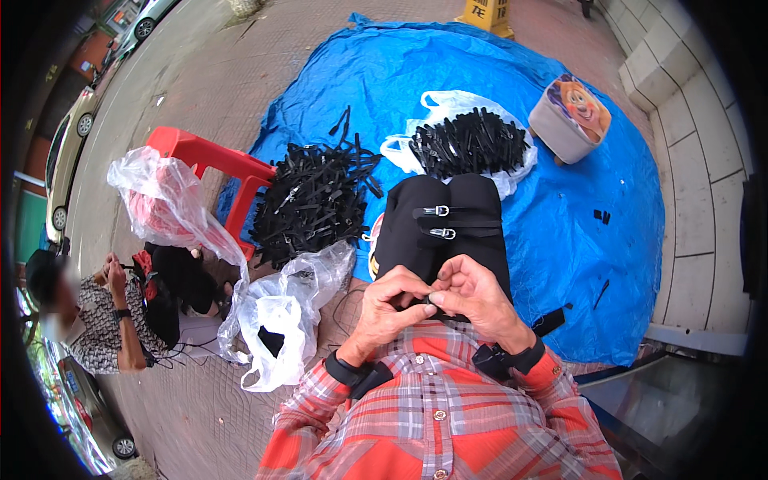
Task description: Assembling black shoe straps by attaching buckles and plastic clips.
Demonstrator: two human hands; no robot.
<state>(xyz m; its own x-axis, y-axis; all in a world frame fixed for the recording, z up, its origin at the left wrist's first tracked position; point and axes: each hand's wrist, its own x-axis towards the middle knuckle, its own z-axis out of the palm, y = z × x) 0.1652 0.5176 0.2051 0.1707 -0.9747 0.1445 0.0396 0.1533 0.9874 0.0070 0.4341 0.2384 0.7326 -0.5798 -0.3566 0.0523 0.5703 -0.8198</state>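
Note:
My left hand [392, 306] and my right hand [475, 299] meet in front of my shirt, above my lap. Both are closed, with thumbs and fingers pinched around something small and dark that the fingers mostly hide. Just beyond them, two black straps [478, 216] with silver buckles lie side by side across my black trousers. Past my knees, a dense bundle of black straps with buckles [468, 144] rests on a white plastic bag [456, 102]. Left of my legs is a tangled heap of black straps [314, 200].
A blue tarp [576, 256] covers the ground. Around me are a red plastic stool [252, 170] with a clear bag [160, 196] on it, crumpled plastic bags [280, 320] and a grey padded stool [560, 132] with a cartoon picture. Another person [100, 332] sits at the left.

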